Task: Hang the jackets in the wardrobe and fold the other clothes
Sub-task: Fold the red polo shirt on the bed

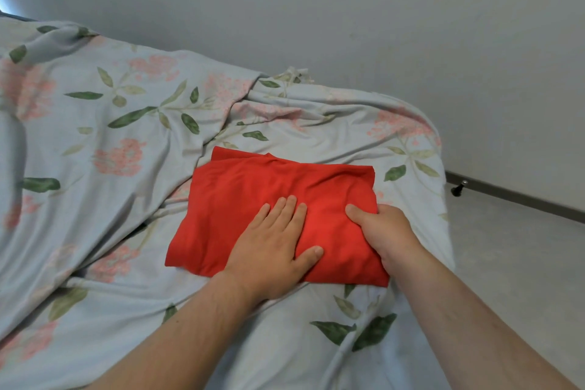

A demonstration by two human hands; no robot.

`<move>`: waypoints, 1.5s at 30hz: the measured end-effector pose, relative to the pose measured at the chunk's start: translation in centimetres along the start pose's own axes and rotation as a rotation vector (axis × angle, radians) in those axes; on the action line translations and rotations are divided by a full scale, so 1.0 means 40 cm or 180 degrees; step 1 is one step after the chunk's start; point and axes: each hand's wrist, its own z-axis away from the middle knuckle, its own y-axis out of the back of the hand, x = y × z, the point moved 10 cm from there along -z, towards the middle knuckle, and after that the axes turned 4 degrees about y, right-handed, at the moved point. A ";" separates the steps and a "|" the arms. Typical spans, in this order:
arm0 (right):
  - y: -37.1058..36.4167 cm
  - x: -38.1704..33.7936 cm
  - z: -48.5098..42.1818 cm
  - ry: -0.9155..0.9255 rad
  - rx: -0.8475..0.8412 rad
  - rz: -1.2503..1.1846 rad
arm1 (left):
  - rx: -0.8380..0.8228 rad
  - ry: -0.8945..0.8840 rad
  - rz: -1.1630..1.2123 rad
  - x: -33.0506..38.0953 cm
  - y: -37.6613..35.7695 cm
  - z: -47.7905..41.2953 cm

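Fingers [286, 209] of the left hand [272, 244] lie straight and close together, pressed flat on the red garment [234, 199], thumb spread to the side. Right hand [384, 231] is clamped on the garment's right-hand edge, thumb [356, 212] on top, its other fingers hidden beneath the cloth. Garment lies as a folded rectangle on the floral bed cover [126, 123], near the bed's right corner, long axis running across the view from left to right. Left hand sits about midway along the near long side; right hand holds the right short end. Judgement: folding appears near complete. Any further fold would bring the right end over toward the left, the flat palm serving as anchor; the right hand is placed to carry it
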 end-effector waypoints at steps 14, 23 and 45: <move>-0.011 0.049 0.118 -0.0500 -0.0348 -0.1558 | 0.0539 0.0582 0.3914 -0.026 0.137 0.059; -0.024 -0.164 0.171 0.0088 -0.0853 -0.2128 | -0.1123 0.1549 0.7579 0.114 -0.010 -0.038; -0.164 -0.235 0.182 0.2324 -0.0020 0.0303 | 0.2367 0.1862 0.3575 -0.318 0.267 0.151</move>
